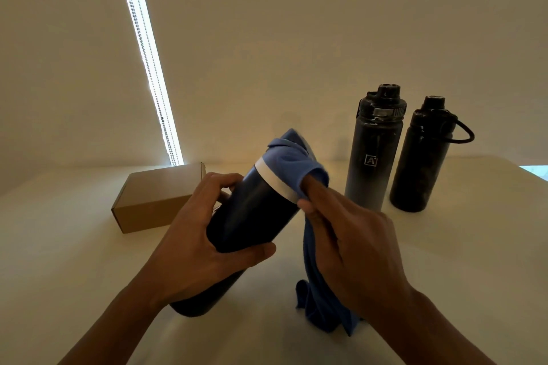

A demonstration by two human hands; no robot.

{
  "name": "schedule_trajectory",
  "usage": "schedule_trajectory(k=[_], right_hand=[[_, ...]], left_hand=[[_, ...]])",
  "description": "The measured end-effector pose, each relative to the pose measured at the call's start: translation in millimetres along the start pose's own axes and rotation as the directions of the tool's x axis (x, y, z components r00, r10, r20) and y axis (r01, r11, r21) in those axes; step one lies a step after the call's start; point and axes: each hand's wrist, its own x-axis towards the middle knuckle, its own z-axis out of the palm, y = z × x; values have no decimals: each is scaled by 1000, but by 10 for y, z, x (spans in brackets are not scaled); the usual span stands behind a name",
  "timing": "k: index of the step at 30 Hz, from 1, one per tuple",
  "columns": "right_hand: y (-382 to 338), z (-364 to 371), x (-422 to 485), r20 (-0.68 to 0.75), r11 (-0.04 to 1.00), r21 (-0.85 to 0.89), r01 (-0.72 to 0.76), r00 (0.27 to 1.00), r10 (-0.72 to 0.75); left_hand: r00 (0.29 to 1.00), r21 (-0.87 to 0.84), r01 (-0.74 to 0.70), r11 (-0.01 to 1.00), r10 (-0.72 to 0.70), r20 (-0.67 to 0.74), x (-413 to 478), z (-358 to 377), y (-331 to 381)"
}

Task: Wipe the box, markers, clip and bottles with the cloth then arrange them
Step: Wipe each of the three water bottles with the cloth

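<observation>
Left hand (201, 234): fingers and thumb curled round the dark bottle (252, 216), held tilted above the bench. Right hand (353, 249): thumb and fingers pinch the blue cloth (293, 163), forefinger extended inside it. Both forearms bare.

soft blue cloth (292, 157) in right hand (353, 249), matte cardboard box (154, 198) past left hand (189, 246), smooth dark bottle (255, 216) gripped.

I seem to be in a plain indoor room, home or office I cannot tell: a pale table (444, 246) below, a closed roller blind (296, 38) filling the upper frame, daylight along its bead chain (145, 56) at upper left.
</observation>
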Motion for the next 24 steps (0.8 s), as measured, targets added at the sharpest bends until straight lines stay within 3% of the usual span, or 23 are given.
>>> schedule_trajectory(k=[3, 7, 12, 16, 20, 24], right_hand=[[18, -18, -3, 19, 999, -47, -7, 1000, 8], [67, -106, 54, 6, 990, 51, -133, 991, 133], [-24, -105, 47, 54, 999, 21, -33, 998, 32], [40, -163, 73, 28, 993, 47, -104, 994, 102], [-28, -148, 53, 57, 1000, 13, -23, 998, 22], [47, -203, 90, 17, 995, -7, -99, 995, 99]], left_hand=[[1000, 7, -12, 1000, 12, -18, 3, 2, 9], [999, 41, -38, 998, 39, -19, -13, 31, 19], [999, 26, -11, 1000, 12, -45, -5, 73, -24], [998, 38, -2, 999, 5, -58, -16, 108, -13], [998, 21, -10, 1000, 12, -57, -11, 124, 3], [997, 44, -20, 999, 23, -68, -16, 136, 16]])
